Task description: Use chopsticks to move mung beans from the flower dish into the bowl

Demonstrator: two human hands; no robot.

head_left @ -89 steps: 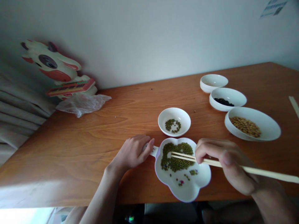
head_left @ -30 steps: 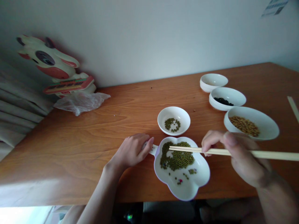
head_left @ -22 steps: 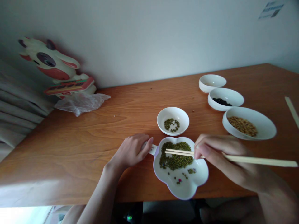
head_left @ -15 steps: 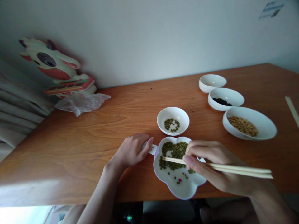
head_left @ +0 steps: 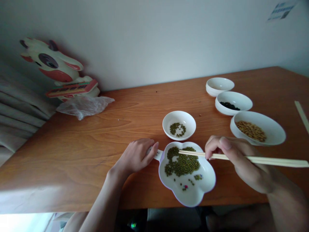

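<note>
My left hand [head_left: 140,155] is closed round the short handle [head_left: 158,154] of a white, flower-shaped dish [head_left: 193,196] with a lilac rim. Green mung beans [head_left: 184,166] cover much of its far half, and a few lie scattered nearer the front. In my right hand [head_left: 238,156] is a pair of wooden chopsticks [head_left: 270,160], tips together over the beans near the dish's far side. Whether the tips pinch a bean is too small to tell. Just behind the dish stands a small white bowl [head_left: 166,129] with some mung beans in it.
At the right stand a white bowl of yellowish beans [head_left: 251,130], a bowl with dark pieces [head_left: 229,105] and another white bowl [head_left: 219,85]. A pale stick [head_left: 301,114] lies at the right edge. A cow toy [head_left: 58,67] and a clear plastic bag [head_left: 84,106] are at the back left.
My right hand has moved right and slightly away from me, carrying the chopstick tips from the dish's left part to its far side. My left hand has stayed on the handle.
</note>
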